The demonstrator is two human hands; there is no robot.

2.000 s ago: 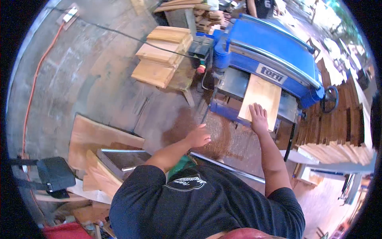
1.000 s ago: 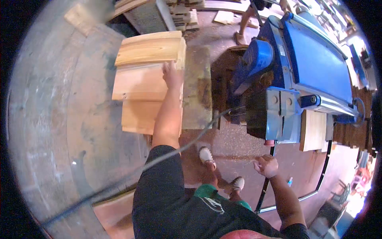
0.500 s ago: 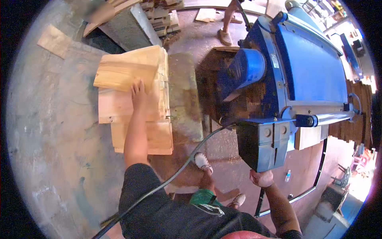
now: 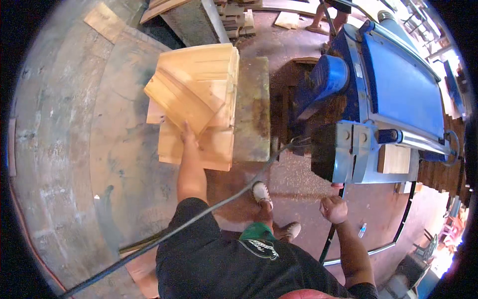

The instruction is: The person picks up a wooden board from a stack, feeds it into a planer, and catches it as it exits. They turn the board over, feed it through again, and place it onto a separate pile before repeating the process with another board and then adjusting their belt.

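Observation:
My left hand (image 4: pixel 190 137) grips the near corner of a wooden board (image 4: pixel 181 102). The board lies at a slant across the top of a stack of light wooden boards (image 4: pixel 199 62); part of my grip is hidden beneath it. On the right, my right hand (image 4: pixel 333 208) is curled closed, with nothing visible in it. It hovers just below a small reddish knob (image 4: pixel 337 186) under the control box (image 4: pixel 331 154) of a big blue machine (image 4: pixel 406 84). A gap shows between hand and knob.
A black cable (image 4: pixel 214 204) crosses in front of me to the machine. Another wooden board (image 4: pixel 394 159) sits at the machine's near side. A bottle (image 4: pixel 362 229) stands on the floor. Another person's legs (image 4: pixel 331 20) show at the back, near more stacked wood (image 4: pixel 236 22).
The top board has turned from square to slanted, with my left hand now at its near corner. My right hand has come away from the control box's underside. My view has shifted left.

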